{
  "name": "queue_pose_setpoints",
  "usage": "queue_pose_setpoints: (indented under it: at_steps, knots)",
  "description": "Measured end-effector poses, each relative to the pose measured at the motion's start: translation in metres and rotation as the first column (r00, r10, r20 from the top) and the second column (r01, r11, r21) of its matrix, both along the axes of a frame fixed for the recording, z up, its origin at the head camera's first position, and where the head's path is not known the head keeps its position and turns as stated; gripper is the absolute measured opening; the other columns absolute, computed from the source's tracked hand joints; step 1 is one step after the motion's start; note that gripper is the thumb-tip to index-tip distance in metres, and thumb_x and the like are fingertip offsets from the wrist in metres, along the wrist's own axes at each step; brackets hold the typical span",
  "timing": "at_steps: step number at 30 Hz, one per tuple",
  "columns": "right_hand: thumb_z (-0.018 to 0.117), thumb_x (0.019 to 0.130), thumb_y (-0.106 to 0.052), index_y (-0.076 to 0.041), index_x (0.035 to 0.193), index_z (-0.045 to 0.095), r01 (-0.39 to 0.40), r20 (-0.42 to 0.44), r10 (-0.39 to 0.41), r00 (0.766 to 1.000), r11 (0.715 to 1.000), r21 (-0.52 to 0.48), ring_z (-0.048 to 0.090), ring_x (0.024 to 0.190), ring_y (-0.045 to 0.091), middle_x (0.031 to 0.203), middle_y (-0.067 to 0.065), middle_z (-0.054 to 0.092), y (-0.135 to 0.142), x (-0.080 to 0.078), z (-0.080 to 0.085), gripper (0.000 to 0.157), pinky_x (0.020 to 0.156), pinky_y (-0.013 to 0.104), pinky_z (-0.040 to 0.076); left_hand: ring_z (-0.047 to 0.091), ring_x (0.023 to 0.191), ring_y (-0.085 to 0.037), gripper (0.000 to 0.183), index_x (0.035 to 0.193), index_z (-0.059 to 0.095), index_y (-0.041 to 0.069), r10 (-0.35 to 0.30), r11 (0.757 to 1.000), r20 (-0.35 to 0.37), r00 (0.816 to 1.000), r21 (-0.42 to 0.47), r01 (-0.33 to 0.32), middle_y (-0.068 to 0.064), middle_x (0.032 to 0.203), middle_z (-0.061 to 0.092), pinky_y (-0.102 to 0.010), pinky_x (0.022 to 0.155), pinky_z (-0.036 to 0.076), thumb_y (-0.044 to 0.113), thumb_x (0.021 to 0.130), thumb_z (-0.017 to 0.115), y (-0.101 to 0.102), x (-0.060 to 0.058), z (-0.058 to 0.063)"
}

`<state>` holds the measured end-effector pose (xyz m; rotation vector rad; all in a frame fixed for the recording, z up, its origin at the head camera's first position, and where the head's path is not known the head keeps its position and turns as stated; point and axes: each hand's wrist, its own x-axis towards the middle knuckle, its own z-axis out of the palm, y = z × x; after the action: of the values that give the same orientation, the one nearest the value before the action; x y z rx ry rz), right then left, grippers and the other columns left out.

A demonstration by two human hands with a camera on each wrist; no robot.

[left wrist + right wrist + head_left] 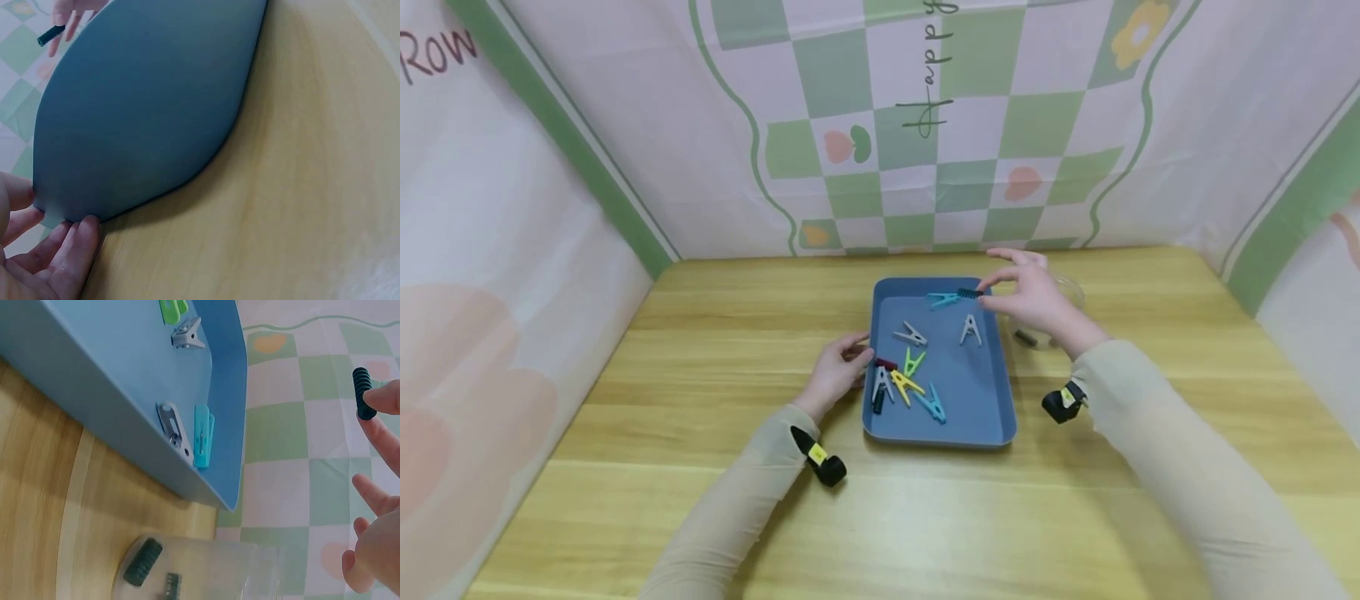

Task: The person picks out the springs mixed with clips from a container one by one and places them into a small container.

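Observation:
My right hand (1026,296) pinches a short dark green ribbed cylinder (362,394) between thumb and index finger, over the far right corner of the blue tray (970,400). The other fingers of that hand are spread. At the tray's left side, my left hand (838,371) grips the edge with thumb and fingertips. Several clothespins lie in the tray, among them a yellow clothespin (906,385), a lime green clothespin (913,363) and a light blue clothespin (202,434). A dark red ribbed cylinder (887,364) and another dark green one (878,402) lie near the left wall.
To the right of the tray, a clear container (212,562) holds dark ribbed cylinders (144,561); my right hand partly covers it in the head view. The wooden table (737,333) meets a patterned cloth wall (910,192) at the back.

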<state>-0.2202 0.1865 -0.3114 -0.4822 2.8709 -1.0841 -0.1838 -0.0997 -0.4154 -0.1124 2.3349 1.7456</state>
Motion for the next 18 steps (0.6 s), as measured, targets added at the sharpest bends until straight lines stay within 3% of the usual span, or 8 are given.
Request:
queue_pose_setpoints:
  at_steps: [7, 18]
  knots:
    - [0.069, 0.083, -0.015, 0.003, 0.103, 0.068, 0.031, -0.018, -0.031, 0.999, 1.0, 0.006, 0.007, 0.14, 0.046, 0.151, 0.016, 0.03, 0.013, 0.001, 0.002, 0.027, 0.108, 0.072, 0.012, 0.057, 0.109, -0.027, 0.043, 0.137, 0.05, 0.015, -0.001, 1.0, -0.005, 1.0, 0.016, 0.001, -0.015, 0.126, 0.056, -0.032, 0.079, 0.059, 0.016, 0.095, 0.057, 0.0, 0.0, -0.002]
    - [0.07, 0.082, -0.013, 0.007, 0.104, 0.066, 0.062, -0.031, -0.062, 0.998, 0.998, 0.012, 0.002, 0.138, 0.05, 0.152, 0.022, 0.026, 0.042, 0.001, 0.014, 0.03, 0.107, 0.074, 0.001, 0.057, 0.109, -0.026, 0.042, 0.137, 0.05, 0.016, 0.004, 1.0, 0.007, 1.0, 0.013, -0.004, -0.014, 0.126, 0.055, -0.032, 0.081, 0.059, 0.017, 0.096, 0.056, 0.0, 0.0, 0.0]
